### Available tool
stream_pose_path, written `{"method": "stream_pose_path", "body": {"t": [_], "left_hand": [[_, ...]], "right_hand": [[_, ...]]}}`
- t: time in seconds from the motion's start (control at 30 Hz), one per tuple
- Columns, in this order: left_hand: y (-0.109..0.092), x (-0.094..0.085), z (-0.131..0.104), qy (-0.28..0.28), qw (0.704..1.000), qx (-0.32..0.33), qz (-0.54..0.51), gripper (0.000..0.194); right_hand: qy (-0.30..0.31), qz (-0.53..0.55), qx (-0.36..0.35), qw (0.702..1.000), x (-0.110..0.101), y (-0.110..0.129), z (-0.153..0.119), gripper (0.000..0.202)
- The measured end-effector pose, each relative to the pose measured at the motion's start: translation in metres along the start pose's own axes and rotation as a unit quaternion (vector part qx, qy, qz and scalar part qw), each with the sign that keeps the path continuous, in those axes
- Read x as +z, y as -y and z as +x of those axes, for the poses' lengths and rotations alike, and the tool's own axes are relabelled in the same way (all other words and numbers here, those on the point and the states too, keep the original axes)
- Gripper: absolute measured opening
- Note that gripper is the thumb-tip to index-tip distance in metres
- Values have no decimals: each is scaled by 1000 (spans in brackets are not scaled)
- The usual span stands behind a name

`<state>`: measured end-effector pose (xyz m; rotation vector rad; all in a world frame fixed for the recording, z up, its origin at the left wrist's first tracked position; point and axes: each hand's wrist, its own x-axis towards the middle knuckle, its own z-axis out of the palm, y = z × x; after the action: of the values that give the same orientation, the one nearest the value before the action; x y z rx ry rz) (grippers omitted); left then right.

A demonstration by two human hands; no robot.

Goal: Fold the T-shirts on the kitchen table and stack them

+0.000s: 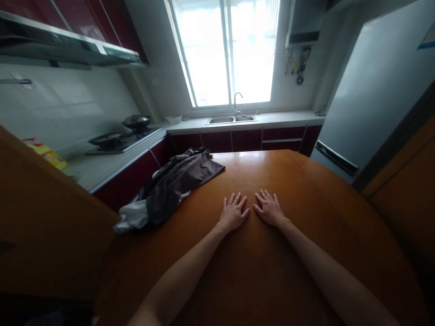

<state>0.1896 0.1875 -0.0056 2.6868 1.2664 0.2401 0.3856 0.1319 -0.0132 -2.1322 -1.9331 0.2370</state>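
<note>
Both of my hands rest palm down on a brown wooden table [319,226] with a rounded edge. My left hand [234,212] lies flat, fingers spread, holding nothing. Close beside it, a small gap apart, my right hand [269,208] is also flat with its fingers spread. To the left of my left hand, along the table's left edge, lies a heap of dark grey clothes [183,181]. At the near end of the heap is a pale, crumpled piece [134,215] that could be cloth or plastic.
Beyond the table runs a counter [285,118] with a double sink [220,120] and tap under a bright window. At left are a gas stove [131,140], a lidded pan [136,121] and a yellow packet [47,153]. A fridge [370,90] stands at right.
</note>
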Motion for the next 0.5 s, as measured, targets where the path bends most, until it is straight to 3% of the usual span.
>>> {"method": "stream_pose_path", "body": {"t": [0.5], "left_hand": [[0,1,-3,-12,1000,4,-14,64]], "right_hand": [[-5,-7,-4,1000,5,-5,2,67]]}}
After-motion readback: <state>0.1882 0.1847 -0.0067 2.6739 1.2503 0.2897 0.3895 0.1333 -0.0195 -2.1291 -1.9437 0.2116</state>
